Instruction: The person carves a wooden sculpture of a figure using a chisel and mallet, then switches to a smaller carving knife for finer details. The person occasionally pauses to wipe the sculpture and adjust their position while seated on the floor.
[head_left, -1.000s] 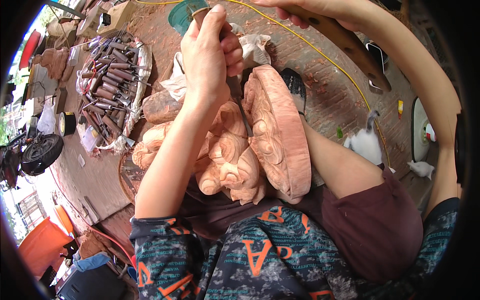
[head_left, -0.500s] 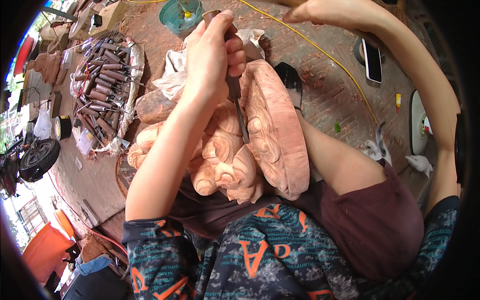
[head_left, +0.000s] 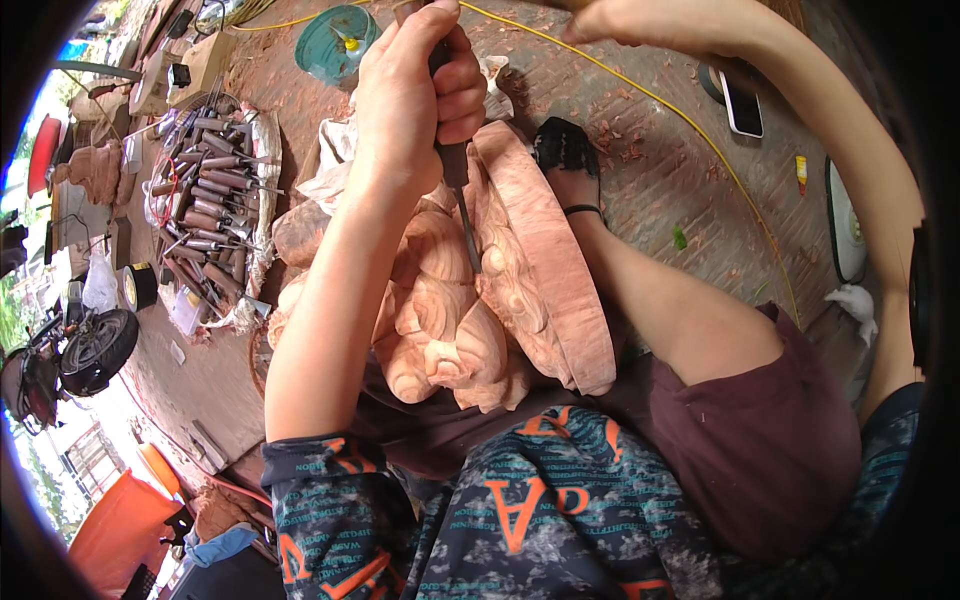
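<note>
At the upper left of centre I see a translucent teal tub (head_left: 322, 42) holding a small yellow-topped item (head_left: 351, 44); at lower left is an orange bin (head_left: 118, 535), contents unclear. Mid-frame sits the wood carving (head_left: 445, 315), pale reddish-tan, with swirling scrolls beside a smooth curved rim. My left hand (head_left: 412, 95) is closed around a chisel (head_left: 469, 228), its tip at the scrolls; I cannot tell the grip of my right hand (head_left: 640, 20), at the top edge.

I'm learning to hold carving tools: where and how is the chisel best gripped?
Probably take the chisel by its handle, coming from its left, as the left hand holds it. The handle is the thicker upper part, raised above the wood carving, while the thin blade slants down toward the carved surface.
</note>
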